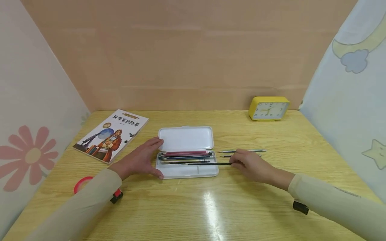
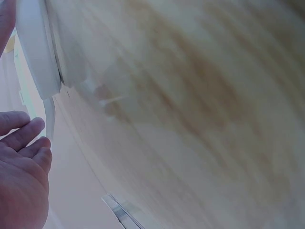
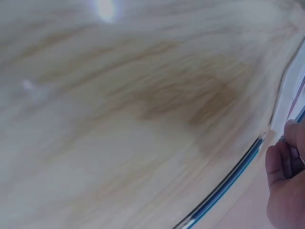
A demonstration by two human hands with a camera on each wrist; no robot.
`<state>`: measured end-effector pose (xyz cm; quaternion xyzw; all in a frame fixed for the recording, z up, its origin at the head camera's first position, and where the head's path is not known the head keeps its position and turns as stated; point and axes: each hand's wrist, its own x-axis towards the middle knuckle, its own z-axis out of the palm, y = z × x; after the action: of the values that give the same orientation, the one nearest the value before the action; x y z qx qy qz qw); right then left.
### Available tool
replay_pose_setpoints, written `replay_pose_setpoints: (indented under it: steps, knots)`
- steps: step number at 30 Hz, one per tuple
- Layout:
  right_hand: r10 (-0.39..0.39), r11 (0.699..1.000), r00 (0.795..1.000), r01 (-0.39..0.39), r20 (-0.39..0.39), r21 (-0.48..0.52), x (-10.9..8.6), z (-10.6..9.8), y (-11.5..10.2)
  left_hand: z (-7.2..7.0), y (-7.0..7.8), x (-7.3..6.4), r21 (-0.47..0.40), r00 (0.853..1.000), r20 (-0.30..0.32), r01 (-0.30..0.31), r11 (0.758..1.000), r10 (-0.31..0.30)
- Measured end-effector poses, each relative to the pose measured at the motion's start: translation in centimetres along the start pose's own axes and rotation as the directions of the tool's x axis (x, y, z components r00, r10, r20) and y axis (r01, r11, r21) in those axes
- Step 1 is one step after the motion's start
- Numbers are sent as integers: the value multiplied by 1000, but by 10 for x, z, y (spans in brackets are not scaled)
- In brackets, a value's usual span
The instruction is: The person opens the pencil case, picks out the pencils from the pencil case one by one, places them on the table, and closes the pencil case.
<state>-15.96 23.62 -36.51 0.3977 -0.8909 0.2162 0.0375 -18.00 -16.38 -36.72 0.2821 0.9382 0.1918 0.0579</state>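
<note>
A white pencil case (image 1: 178, 172) lies on the table with its lid (image 1: 185, 139) folded back. Several pencils (image 1: 187, 154), red, blue and dark, fill the back part of its tray. My left hand (image 1: 140, 159) rests along the case's left side, thumb at the front corner and fingers by the lid. Between thumb and fingers, my right hand (image 1: 251, 167) pinches a black pencil (image 1: 218, 164) by its right end; the pointed end reaches over the tray. Behind that hand, loose pencils (image 1: 259, 150) lie on the table, partly covered by it.
A book (image 1: 111, 137) with an illustrated cover lies at the left. The red ring-shaped object (image 1: 79, 183) near the left forearm is partly hidden by the sleeve. At the back right stands a yellow clock (image 1: 268, 108). Walls enclose the table's back and sides.
</note>
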Motion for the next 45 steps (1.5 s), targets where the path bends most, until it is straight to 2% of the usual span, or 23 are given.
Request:
replay_pose_setpoints:
  steps: [7, 15, 20, 25, 34, 45]
  knots:
    - [-36, 997, 994, 29, -103, -71, -24, -8, 14, 1, -2, -1, -7, 1000, 1, 11, 1000, -11]
    - [-20, 990, 990, 0, -138, -144, -49, -20, 34, 1, -3, -3, -9, 1000, 4, 18, 1000, -18]
    - [-40, 985, 988, 14, -149, -173, -54, -22, 45, 2, -5, -7, 0, 1000, -10, 26, 1000, -26]
    - [-27, 979, 988, -4, -151, -202, -59, -24, 53, 2, -6, -9, -7, 999, -13, 34, 999, -34]
    - [-11, 973, 988, -25, -156, -230, -69, -26, 62, 2, -3, -5, -7, 999, -7, 40, 999, -40]
    - [29, 963, 988, -67, -149, -261, -73, -24, 70, 0, -1, 0, -7, 1000, -1, 16, 1000, -16]
